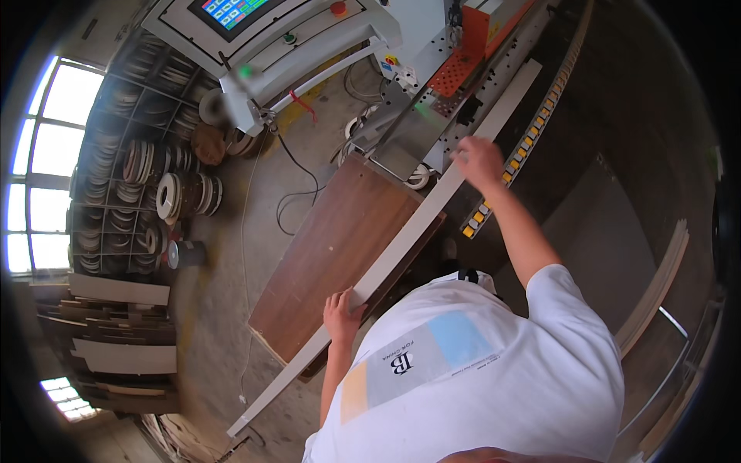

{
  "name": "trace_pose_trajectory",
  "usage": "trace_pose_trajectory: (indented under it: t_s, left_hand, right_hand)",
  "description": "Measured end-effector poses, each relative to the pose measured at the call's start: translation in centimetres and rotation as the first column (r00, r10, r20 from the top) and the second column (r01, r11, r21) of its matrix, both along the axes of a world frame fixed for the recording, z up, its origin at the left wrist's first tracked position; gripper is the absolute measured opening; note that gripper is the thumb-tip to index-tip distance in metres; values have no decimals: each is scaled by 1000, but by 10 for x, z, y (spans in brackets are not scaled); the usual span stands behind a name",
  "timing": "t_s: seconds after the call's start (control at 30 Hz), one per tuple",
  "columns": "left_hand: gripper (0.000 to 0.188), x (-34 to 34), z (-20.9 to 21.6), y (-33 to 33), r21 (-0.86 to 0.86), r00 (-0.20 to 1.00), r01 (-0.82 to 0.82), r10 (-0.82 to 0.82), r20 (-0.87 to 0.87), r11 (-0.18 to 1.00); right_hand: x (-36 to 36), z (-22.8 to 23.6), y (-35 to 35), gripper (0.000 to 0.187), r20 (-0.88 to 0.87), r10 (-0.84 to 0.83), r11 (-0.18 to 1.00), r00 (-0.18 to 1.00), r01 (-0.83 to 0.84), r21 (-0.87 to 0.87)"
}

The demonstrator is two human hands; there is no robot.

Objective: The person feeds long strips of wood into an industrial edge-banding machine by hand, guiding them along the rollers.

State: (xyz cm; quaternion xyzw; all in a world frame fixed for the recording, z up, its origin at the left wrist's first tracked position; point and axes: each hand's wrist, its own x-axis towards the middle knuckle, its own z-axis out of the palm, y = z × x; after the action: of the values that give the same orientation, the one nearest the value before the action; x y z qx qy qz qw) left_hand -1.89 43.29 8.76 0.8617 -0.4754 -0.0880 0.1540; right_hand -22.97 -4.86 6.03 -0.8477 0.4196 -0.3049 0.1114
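Note:
A long, narrow pale board strip (409, 239) runs diagonally from the lower left up to the machine bed at the upper right. My left hand (342, 315) is closed over the strip's near part, with thumb and fingers at its edges. Farther along, my right hand (480, 162) is over the strip beside the machine's infeed. Its fingers look bent but are smeared by motion, and whether they touch the strip is unclear. Beneath the strip lies a brown wood-grain panel (332, 247), probably several stacked pieces.
A machine with a control panel (231, 23) and an orange guard (459, 69) stands ahead. A roller rail (532, 135) with yellow rollers curves along the right. Racks of edging rolls (131, 162) and stacked boards (116, 347) line the left. Cables (297, 208) lie on the floor.

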Motion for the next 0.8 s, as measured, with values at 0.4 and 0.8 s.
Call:
trace_pose_trajectory:
  t_s: [0.4, 0.8]
  left_hand:
    - [55, 102, -4, 86, 88, 984, -167, 160, 78, 982]
    - [60, 169, -36, 96, 140, 947, -313, 299, 115, 939]
  right_hand:
    - [70, 0, -6, 58, -357, 34, 572, 933, 275, 773]
    - [189, -53, 9, 48, -38, -144, 351, 989, 87, 932]
